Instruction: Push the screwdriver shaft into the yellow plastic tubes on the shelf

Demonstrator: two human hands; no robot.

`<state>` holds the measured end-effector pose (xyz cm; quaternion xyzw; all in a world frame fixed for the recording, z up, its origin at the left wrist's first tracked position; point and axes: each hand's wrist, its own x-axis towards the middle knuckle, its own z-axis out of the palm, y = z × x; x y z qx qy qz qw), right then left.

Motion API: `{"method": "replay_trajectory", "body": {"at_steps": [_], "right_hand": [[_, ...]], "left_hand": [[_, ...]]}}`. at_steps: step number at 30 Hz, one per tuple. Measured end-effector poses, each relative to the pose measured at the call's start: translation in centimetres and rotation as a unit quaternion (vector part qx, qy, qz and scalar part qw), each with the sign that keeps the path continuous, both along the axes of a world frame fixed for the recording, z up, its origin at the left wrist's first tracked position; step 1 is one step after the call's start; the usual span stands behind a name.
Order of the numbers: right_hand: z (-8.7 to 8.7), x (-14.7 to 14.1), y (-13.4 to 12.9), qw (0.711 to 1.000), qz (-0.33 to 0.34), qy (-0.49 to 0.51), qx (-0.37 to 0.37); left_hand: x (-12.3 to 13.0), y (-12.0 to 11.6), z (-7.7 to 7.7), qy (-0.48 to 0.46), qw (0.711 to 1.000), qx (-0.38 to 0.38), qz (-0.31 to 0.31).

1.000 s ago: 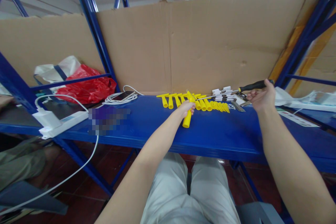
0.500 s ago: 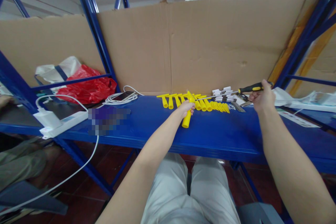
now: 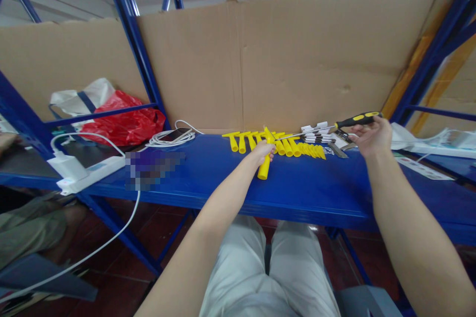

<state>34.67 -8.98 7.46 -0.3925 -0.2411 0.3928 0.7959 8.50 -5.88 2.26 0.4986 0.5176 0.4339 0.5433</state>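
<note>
No text, brand, number or sign legible in the head view. Print-like marks noted, none resolvable: white sheet (image 3: 427, 168) at far right carries small, faint coloured marks, too small to read; dark-and-white card (image 3: 341, 137) beside the white packs shows a pattern, partly covered, characters not distinguishable; white packs (image 3: 316, 134) bear dark bands, any wording too small. Pixelated patch (image 3: 154, 169) at left hides whatever stands there. Handle of the screwdriver (image 3: 355, 120): black and yellow, any marking unreadable.
</note>
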Motion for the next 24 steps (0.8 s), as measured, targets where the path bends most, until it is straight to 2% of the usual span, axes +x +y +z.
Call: {"method": "replay_trajectory", "body": {"at_steps": [5,10,15,20,24], "right_hand": [[-0.5,0.4,0.8,0.999,-0.046,-0.022,-0.004],[-0.9,1.0,1.4,1.0,-0.014,-0.011,0.005],[-1.1,0.7,1.4,0.999,-0.044,-0.012,0.029],[-0.6,0.0,0.5,0.999,0.039,-0.014,-0.028],[-0.3,-0.1,0.0,0.996,0.082,0.003,-0.039]], "left_hand": [[-0.1,0.0,0.0,0.013,1.0,0.003,0.005],[-0.1,0.0,0.0,0.027,0.999,0.013,0.012],[-0.3,0.2,0.0,0.034,0.999,0.023,0.015],[-0.8,0.5,-0.1,0.04,0.999,0.018,0.028],[-1.2,0.7,0.1,0.049,0.998,0.01,0.03]]}}
